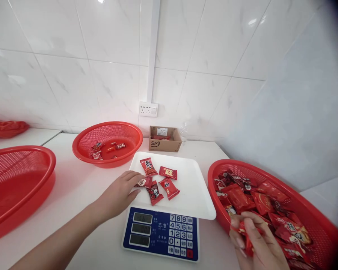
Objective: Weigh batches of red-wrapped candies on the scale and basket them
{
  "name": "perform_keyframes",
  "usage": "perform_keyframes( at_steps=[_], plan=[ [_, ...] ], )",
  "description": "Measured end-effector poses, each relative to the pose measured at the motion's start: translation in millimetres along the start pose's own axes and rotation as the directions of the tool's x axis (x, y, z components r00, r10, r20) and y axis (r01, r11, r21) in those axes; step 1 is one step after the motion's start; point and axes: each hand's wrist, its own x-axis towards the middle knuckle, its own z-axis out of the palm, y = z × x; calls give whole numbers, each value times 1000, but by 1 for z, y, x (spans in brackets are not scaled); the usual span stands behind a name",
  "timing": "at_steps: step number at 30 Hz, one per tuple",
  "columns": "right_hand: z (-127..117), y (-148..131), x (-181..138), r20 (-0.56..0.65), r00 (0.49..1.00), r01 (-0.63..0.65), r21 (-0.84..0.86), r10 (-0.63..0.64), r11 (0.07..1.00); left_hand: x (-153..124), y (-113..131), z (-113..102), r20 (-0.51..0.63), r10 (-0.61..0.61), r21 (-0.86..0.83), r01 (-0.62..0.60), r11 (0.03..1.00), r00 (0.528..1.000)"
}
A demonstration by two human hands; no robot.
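Observation:
A blue electronic scale (161, 233) with a white tray (191, 191) stands in front of me. Several red candy packets (169, 187) lie on the tray. My left hand (121, 195) reaches onto the tray's left edge, and its fingers close on one red packet (143, 182). My right hand (256, 243) is at the near rim of the red basket (312, 213) on the right, which is full of red packets. Its fingers are curled around a red packet (247, 243).
A second red basket (109, 129) behind the scale holds a few packets. A third red basket (22, 176) stands at the left. A small cardboard box (165, 144) sits against the tiled wall, under a socket (148, 109). Red plastic (5, 127) lies far left.

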Motion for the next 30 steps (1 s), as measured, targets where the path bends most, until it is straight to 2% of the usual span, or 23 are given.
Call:
perform_keyframes(
  at_steps=[2,5,7,9,11,13,14,15,17,19,21,22,24,27,30],
  plan=[
    [-4,1,0,-10,1000,-10,-29,9,1000,11,-4,-1,89,-13,61,7,998,996],
    [1,7,-5,64,993,-92,-68,96,993,19,-3,2,151,-64,159,39,987,986],
    [8,10,-8,116,984,-129,-84,138,988,17,0,2,136,-125,220,93,971,983],
    [16,12,-10,157,977,-131,-102,146,986,12,4,-1,77,-191,213,171,962,979],
    [24,13,-9,196,968,-127,-159,157,979,2,10,-6,-16,-240,60,241,969,971],
    [34,14,-5,250,954,-98,-253,163,962,-9,17,-8,-48,-282,-256,261,931,958],
    [41,14,-2,287,944,-70,-310,163,948,-16,21,-8,-6,-298,-443,264,856,955],
    [49,14,2,328,931,-31,-372,163,928,-22,25,-6,73,-301,-618,280,735,951],
    [69,12,12,411,900,86,-493,145,866,-35,32,0,272,-264,-837,363,410,925],
    [91,10,25,497,862,245,-589,106,770,-46,36,9,413,-219,-885,447,134,884],
    [113,8,39,606,796,446,-588,2,675,-55,37,17,477,-209,-875,484,-19,854],
    [122,8,44,647,762,512,-574,-30,639,-59,37,19,491,-212,-869,491,-58,845],
    [136,11,52,684,728,565,-565,-42,601,-65,36,20,496,-235,-868,488,-95,836],
    [143,17,56,677,736,551,-599,-1,582,-73,31,16,468,-284,-882,461,-96,837],
    [140,19,54,655,756,530,-616,5,582,-80,25,12,454,-291,-888,453,-77,842]
  ],
)
